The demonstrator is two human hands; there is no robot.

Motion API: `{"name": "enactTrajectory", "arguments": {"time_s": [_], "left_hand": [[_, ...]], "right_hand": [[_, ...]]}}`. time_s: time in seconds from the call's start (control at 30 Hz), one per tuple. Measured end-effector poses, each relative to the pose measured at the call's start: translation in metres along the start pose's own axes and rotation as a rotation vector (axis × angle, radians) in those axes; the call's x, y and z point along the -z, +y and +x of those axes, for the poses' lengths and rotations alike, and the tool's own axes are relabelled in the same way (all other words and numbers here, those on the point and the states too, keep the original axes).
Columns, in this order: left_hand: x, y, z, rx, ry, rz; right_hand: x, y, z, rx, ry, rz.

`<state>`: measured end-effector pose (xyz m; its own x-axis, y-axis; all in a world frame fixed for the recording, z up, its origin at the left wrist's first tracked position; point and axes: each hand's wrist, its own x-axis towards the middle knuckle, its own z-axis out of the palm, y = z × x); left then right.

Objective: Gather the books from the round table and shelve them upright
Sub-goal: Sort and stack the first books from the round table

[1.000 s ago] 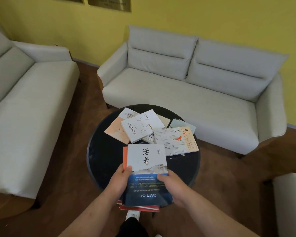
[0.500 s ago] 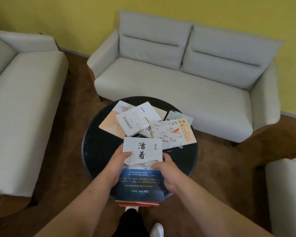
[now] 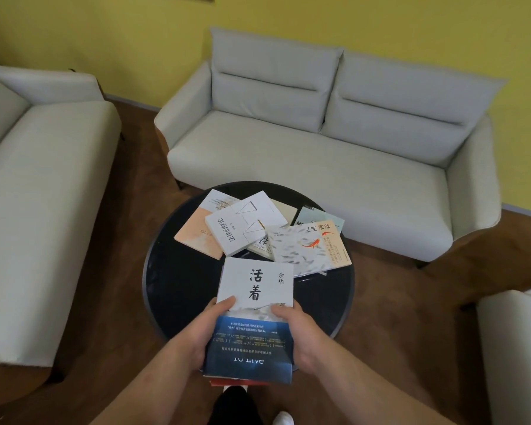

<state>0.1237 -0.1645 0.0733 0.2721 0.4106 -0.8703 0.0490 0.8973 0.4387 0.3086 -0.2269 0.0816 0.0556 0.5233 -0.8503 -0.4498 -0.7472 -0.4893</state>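
Note:
A small stack of books (image 3: 253, 305), topped by a white-and-blue cover with black characters, is held over the near edge of the round black table (image 3: 178, 289). My left hand (image 3: 210, 329) grips its left side and my right hand (image 3: 295, 329) its right side. A red book edge shows under the stack. Farther back on the table lie several loose books: a white one (image 3: 246, 223) on a peach one (image 3: 196, 234), a koi-fish cover (image 3: 308, 243), a pale teal one (image 3: 313, 217) and a beige one partly hidden.
A grey two-seat sofa (image 3: 319, 142) stands behind the table against a yellow wall. Another grey sofa (image 3: 37, 194) fills the left side. A pale armchair corner (image 3: 515, 348) is at the right. Brown floor surrounds the table; my shoe shows below.
The view has shifted slightly. Both hands keep hold of the stack, which sits a little farther over the table's near edge than a second ago.

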Motion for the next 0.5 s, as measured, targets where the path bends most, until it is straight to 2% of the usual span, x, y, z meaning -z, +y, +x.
{"name": "enactTrajectory", "arguments": {"time_s": [0.23, 0.4, 0.5], "left_hand": [[0.006, 0.001, 0.000, 0.020, -0.001, -0.009], [0.001, -0.003, 0.005, -0.170, 0.034, 0.091], [-0.002, -0.008, 0.009, -0.182, 0.028, 0.038]], "right_hand": [[-0.006, 0.003, -0.001, 0.044, -0.013, -0.077], [0.003, 0.001, -0.001, 0.140, -0.032, -0.270], [0.001, 0.005, 0.000, 0.127, -0.038, -0.188]]}}
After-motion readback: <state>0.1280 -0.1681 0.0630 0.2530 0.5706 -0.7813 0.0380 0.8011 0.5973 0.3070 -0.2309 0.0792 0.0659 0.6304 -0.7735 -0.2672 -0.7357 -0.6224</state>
